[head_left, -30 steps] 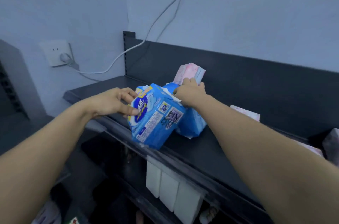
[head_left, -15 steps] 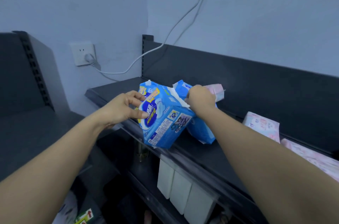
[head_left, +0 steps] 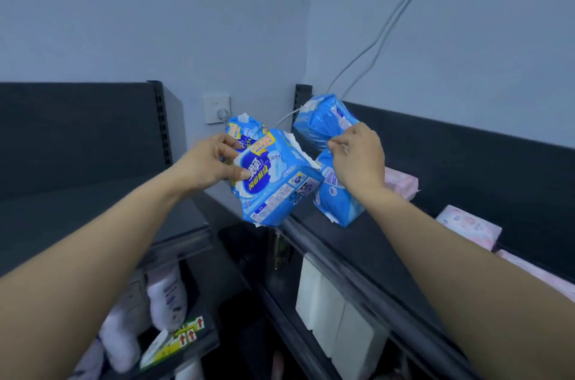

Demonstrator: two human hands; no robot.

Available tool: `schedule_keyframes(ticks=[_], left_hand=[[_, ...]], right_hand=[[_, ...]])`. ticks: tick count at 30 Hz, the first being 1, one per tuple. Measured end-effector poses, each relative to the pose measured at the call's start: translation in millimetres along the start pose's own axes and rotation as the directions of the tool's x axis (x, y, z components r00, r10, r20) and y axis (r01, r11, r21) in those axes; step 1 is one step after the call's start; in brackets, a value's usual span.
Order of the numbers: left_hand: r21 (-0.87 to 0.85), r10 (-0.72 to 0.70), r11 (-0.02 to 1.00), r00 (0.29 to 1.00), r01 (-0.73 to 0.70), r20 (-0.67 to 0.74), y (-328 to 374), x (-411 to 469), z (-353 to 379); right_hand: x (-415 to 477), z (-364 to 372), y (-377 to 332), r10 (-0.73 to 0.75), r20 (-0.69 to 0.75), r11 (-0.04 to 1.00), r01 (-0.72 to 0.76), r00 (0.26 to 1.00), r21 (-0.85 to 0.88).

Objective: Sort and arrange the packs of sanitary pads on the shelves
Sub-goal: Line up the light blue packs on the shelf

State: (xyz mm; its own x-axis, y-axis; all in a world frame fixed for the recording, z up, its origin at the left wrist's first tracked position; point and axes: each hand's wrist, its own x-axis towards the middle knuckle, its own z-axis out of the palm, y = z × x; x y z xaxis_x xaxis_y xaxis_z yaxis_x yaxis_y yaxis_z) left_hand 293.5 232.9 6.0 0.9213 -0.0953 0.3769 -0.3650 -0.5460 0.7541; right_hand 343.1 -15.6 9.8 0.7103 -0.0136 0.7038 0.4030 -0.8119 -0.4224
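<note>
- Head view: left hand [head_left: 211,164] grasps a big blue pack [head_left: 273,189] by its end, over the front edge of the dark shelf [head_left: 357,242]; a second blue pack [head_left: 242,130] sits behind the fingers.
- Right hand [head_left: 357,161] pinches an upper blue pack [head_left: 323,121] and a lower blue pack [head_left: 339,205] together.
- Pink packs [head_left: 469,225] lie on the shelf, further right.

A white wall socket [head_left: 217,108] holds a plug [head_left: 222,114]. Two white cables [head_left: 392,18] climb the pale wall [head_left: 155,21]. A red-arrowed carton [head_left: 174,345] lies low left.
</note>
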Motion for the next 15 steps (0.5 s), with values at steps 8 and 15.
schedule_keyframes(ticks=[8, 15], left_hand=[[0.291, -0.158, 0.932, 0.965, 0.216, -0.211, -14, -108, -108], [0.411, -0.241, 0.797, 0.857, 0.442, -0.455, -31, -212, -198]], right_hand=[[-34, 34, -120, -0.267, 0.075, 0.94, 0.243, 0.961, 0.238], [-77, 69, -246, -0.519, 0.111, 0.808, 0.444, 0.848, 0.386]])
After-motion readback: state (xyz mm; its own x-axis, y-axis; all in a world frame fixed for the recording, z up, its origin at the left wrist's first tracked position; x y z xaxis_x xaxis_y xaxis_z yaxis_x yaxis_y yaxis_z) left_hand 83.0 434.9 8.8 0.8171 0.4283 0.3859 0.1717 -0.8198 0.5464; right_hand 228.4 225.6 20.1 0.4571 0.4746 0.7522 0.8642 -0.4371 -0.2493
